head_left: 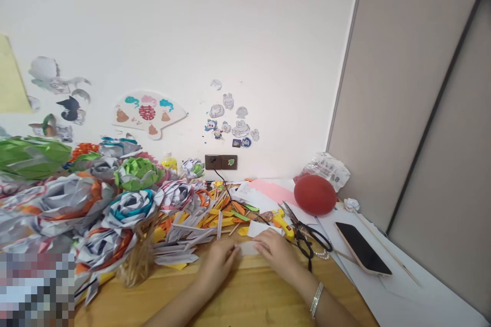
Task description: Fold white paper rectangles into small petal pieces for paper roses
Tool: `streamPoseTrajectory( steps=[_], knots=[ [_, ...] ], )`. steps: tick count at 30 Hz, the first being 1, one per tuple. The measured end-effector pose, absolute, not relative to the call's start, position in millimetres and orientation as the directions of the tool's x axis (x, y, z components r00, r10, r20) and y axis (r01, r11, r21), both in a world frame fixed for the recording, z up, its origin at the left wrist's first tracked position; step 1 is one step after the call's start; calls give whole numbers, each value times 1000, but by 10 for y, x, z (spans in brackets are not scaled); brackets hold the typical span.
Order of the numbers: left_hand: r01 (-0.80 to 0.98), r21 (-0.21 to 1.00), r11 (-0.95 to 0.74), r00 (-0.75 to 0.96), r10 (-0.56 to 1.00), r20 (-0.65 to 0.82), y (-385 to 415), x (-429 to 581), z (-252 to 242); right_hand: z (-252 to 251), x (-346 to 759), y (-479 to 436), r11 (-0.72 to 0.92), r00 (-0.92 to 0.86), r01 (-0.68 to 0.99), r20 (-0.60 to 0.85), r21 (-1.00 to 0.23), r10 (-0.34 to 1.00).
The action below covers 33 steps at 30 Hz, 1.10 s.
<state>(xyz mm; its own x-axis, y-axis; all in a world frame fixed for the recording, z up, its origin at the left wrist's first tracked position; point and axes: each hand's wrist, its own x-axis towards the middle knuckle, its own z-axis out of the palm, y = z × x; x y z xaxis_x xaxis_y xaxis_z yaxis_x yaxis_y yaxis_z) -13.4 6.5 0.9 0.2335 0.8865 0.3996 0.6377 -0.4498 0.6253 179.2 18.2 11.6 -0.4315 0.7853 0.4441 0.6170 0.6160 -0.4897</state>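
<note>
A small piece of white paper [248, 249] lies low over the wooden table, stretched between my two hands. My left hand [219, 259] has its fingers curled together at the paper's left end. At the right end, the fingers of my right hand [276, 251] are bent over the paper, and that wrist wears a shiny bracelet. Just beyond my right hand is another white sheet [264, 229]. A yellow glue gun [283, 224] and black-handled scissors [307, 232] lie to its right. Folded paper strips [187, 230] are heaped beyond and left of my left hand.
Several folded-paper flowers [132, 208] crowd the left side, some in a clear container [136, 260]. On the right are a red rounded object [315, 194], a phone [362, 249] and a thin stick [389, 250]. A black cord [226, 189] runs from the wall socket [221, 162].
</note>
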Motion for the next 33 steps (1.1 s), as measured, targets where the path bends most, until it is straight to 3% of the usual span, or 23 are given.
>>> streamPoseTrajectory(
  steps=[5,12,19,28,31,33],
  knots=[
    [511,796,-324,94,942,323,156,-194,-31,46,1846,306,455,-222,410,398,-790,890],
    [243,942,-230,64,973,221,100,-153,99,-96,1821,373,336,-196,299,287,-893,938],
    [106,977,-184,58,982,178,63,-159,166,-117,1790,371,249,-214,181,209,-951,954],
    [33,992,-126,241,964,114,25,-103,76,-127,1543,224,158,-304,33,140,-987,942],
    [-58,995,-78,171,981,87,22,-97,41,-78,1529,188,189,-362,81,148,-979,921],
    [-156,987,-46,87,994,60,37,-107,38,33,1642,200,305,-296,248,228,-919,927]
  ],
)
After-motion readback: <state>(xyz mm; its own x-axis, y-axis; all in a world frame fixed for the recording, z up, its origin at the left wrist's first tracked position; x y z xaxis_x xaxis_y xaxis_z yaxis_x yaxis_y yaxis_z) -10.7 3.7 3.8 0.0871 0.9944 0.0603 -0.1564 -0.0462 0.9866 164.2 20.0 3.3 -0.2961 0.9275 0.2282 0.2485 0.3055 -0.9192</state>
